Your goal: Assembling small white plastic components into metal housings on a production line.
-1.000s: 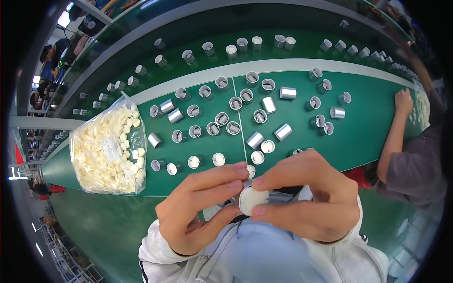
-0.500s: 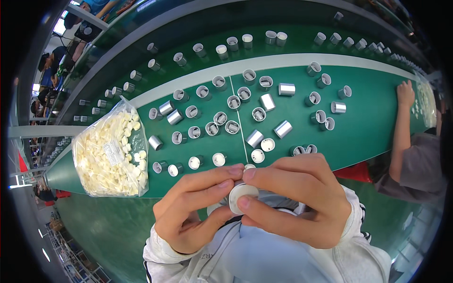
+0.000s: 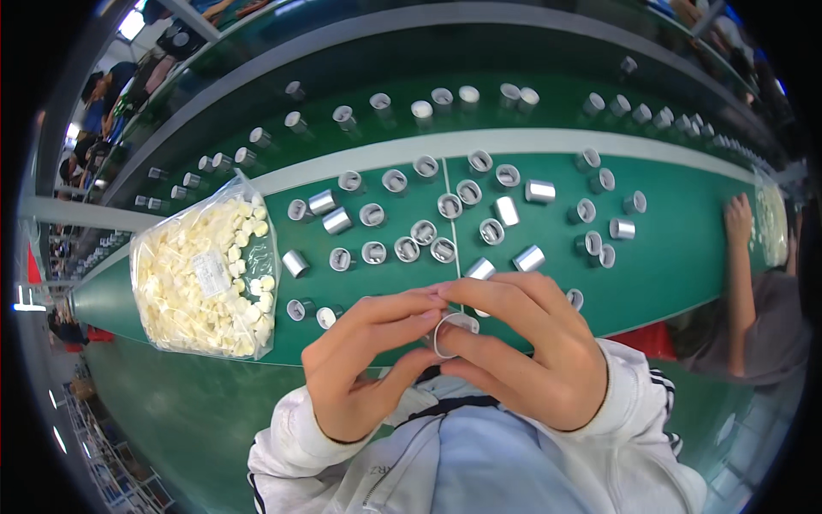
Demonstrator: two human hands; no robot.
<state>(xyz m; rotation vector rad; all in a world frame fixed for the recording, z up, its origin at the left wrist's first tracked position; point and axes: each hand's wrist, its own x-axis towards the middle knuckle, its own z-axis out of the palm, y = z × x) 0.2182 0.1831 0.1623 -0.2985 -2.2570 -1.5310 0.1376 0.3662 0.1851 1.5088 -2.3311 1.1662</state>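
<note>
Head cam, the only angle here: a silver cup (image 3: 439, 338) is held up between both hands, over the near edge of the green bench (image 3: 668, 257). The left hand (image 3: 364, 351) has its fingers narrowed in around the side of it. The right hand (image 3: 531, 351) has its fingers bunched at the mouth (gripping or just pushing, honestly can't tell). Can't see if a cap is seated inside either.

Progress-wise I'd call it part-way. A capped cup (image 3: 329, 318) stands near the front, and a few in the far row (image 3: 468, 96) look white-topped too. But most upright open cups (image 3: 407, 249) show grey parts inside, some tipped cups (image 3: 529, 259) lie around, and the clear bag (image 3: 184, 291) on the left has loads of cream caps.
</note>
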